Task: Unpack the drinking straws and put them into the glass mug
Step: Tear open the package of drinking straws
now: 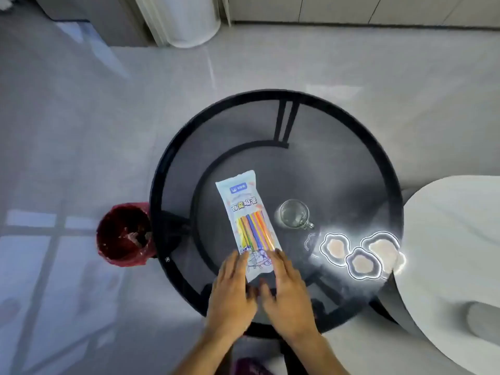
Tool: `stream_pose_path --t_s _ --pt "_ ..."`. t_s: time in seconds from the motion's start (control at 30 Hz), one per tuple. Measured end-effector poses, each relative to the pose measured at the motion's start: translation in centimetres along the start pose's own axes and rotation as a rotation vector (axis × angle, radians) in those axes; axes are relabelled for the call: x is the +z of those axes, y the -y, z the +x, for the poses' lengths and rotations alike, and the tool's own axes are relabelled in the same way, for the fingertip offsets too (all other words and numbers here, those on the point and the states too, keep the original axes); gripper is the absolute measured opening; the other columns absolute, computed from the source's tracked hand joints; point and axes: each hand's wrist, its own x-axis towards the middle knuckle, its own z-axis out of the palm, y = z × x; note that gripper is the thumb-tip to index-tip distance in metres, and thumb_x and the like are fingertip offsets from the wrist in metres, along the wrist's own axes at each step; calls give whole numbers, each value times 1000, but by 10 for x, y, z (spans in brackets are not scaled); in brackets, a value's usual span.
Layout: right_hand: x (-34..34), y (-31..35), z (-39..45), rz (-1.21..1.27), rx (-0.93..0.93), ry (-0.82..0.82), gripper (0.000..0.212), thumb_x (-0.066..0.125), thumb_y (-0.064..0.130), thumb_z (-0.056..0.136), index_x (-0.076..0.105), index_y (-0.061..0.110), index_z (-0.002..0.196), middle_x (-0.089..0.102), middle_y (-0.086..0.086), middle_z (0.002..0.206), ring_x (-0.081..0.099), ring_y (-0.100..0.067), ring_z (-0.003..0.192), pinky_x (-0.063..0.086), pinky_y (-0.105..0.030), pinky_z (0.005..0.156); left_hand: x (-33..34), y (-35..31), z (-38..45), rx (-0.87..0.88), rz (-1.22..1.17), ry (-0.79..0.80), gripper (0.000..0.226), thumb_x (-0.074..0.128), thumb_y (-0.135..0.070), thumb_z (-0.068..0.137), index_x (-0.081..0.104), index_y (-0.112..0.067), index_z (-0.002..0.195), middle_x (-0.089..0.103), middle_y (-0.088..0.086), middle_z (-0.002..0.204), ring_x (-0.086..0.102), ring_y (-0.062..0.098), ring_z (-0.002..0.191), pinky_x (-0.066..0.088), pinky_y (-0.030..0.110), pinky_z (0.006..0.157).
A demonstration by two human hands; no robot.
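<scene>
As the straw packet lies flat, long axis 11-to-5 o'clock, near end sits between left hand & right hand, fingers straight, gripping nothing; mug at packet's 3 o'clock.

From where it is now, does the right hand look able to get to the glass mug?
Probably yes. The right hand rests at the near end of the straw packet, and the glass mug stands just beyond it, to the packet's right, with bare table between and nothing in the way.

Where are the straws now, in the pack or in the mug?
In the pack: coloured straws show inside it; mug holds none.
</scene>
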Motion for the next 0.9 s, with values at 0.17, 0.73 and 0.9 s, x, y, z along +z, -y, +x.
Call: stream_pose_path --t_s 0.17,0.73,0.9 --pt "86 -88 114 -382 -387 -70 60 43 43 96 38 16 149 37 -10 157 38 -33 141 32 -50 114 62 63 149 226 152 -244 58 39 -18 96 22 -16 152 18 8 161 14 24 150 21 47 120" --pt "181 -148 141 -515 -635 -571 73 21 60 95 52 12 140 48 -9 149 59 -38 122 31 -56 102 111 121 201 645 435 -436 60 10 -43 94 17 -32 152 9 -12 162 -5 6 149 -3 26 121" --pt "186 -109 85 -487 -511 -397 63 23 59 96 56 19 132 56 -5 138 62 -32 103 21 -62 110 91 117 164 658 402 -258 45 42 -15 95 45 -27 138 34 -9 151 22 13 144 34 39 112"
